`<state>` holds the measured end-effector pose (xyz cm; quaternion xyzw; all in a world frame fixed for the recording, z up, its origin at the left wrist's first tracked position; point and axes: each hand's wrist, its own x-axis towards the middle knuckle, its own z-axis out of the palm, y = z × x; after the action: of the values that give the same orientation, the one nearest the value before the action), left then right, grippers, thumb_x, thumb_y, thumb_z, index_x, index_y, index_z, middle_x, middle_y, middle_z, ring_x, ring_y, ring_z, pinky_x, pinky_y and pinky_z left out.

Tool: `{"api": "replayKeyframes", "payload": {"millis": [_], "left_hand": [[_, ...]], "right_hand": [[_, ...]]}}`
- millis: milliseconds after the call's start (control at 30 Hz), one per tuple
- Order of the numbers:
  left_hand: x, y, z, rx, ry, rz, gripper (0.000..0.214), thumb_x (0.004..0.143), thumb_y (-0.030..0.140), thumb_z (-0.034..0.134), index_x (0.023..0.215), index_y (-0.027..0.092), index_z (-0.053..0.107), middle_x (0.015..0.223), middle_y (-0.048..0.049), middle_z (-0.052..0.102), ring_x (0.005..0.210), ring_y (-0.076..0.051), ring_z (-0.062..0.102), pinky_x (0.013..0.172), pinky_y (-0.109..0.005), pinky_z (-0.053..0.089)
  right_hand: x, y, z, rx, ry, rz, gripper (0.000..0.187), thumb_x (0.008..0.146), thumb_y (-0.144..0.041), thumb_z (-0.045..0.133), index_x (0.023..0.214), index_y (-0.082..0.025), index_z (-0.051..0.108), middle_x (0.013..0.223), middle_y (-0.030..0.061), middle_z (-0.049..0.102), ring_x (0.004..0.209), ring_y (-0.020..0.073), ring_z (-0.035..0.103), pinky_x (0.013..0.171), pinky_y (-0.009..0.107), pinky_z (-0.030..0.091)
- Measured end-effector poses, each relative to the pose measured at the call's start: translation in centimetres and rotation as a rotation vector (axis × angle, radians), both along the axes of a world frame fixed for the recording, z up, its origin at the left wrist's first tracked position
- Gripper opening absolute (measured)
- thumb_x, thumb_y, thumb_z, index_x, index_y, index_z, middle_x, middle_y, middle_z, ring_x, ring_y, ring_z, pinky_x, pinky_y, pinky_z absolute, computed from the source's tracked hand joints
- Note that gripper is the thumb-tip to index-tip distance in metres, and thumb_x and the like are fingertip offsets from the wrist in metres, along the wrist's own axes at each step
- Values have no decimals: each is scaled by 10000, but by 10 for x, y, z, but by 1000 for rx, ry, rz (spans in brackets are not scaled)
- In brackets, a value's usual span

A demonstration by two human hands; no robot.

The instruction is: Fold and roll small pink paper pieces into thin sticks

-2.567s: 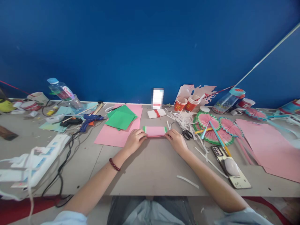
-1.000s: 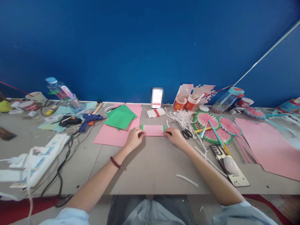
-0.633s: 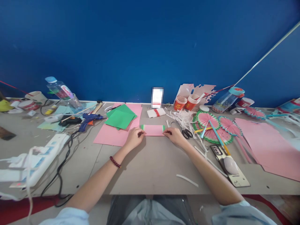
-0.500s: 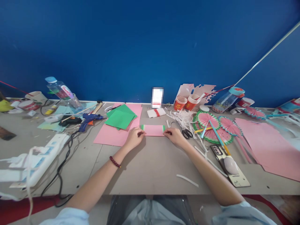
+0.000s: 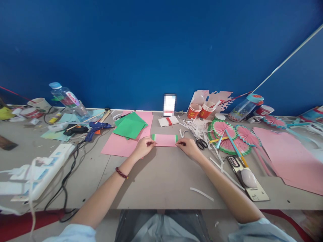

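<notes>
Pink, green-ended paper [image 5: 165,140]: near corners seemingly pinched by left hand [image 5: 144,146] and right hand [image 5: 189,147]; edge-holding judged the step; even finger pressure probably needed next.

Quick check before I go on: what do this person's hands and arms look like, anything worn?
Left hand and right hand are ungloved. A dark red beaded bracelet circles the left wrist. Light blue sleeves leave both forearms bare.

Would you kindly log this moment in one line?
left hand: at left end of pink-and-green paper | right hand: at right end | scissors: beside right hand
</notes>
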<state>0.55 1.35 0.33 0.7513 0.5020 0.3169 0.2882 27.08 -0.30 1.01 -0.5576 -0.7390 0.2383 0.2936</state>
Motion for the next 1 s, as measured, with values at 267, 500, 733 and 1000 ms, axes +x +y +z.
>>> {"api": "replayKeyframes", "payload": {"millis": [267,500,733,1000], "left_hand": [[-3,0,7,-262,-146,3,208,771,322,621,858,159,715,728,-28,623,506,-102,513,402,-208,398],[-1,2,2,-229,-168,7,174,755,302,637,810,155,713,755,-37,624,531,-93,512,397,-182,385],[1,3,-3,-161,-151,7,132,754,248,639,792,151,720,757,-38,632,562,-97,523,483,-207,432],[0,2,-2,-106,-120,-16,130,775,244,632,807,167,731,762,-31,607,611,-110,537,534,-220,450]], "right_hand": [[0,-1,2,-22,16,-18,116,739,-182,606,709,-182,719,746,44,708,663,162,594,643,255,444],[0,0,1,-11,13,-13,124,739,-189,603,701,-184,721,733,44,709,649,163,591,624,255,442],[0,-1,2,-14,16,-11,123,741,-195,603,702,-185,720,739,46,707,645,162,591,628,258,450],[0,-1,1,1,13,-9,124,741,-194,600,706,-187,718,734,43,707,647,162,594,633,258,453]]}}
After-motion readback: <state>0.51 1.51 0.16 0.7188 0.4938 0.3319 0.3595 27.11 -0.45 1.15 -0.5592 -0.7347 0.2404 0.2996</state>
